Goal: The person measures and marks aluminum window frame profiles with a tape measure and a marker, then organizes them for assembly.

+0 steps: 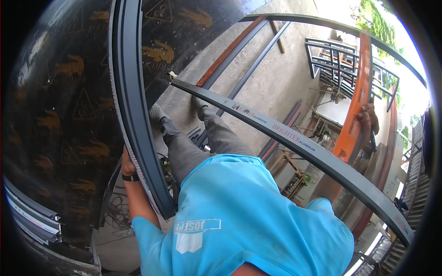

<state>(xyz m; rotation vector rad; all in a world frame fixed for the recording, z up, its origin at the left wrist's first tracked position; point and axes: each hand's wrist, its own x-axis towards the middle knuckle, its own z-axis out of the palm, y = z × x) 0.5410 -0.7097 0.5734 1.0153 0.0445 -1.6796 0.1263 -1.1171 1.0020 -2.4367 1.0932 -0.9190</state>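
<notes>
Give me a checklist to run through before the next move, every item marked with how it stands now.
1. Left hand has a firm hold on the dark profile: cannot tell; its fingers are largely hidden.
2. Right hand is at the orange profile: ok, at its edge.
3. Slim dark object by that hand is identified: cannot tell.
4. Space before the body is unobstructed: not ok; the grey BRIGHTER ALUMINUM bar crosses it.
5. Floor is free of loose cables: not ok; tangled cables lie beyond the left arm.
</notes>
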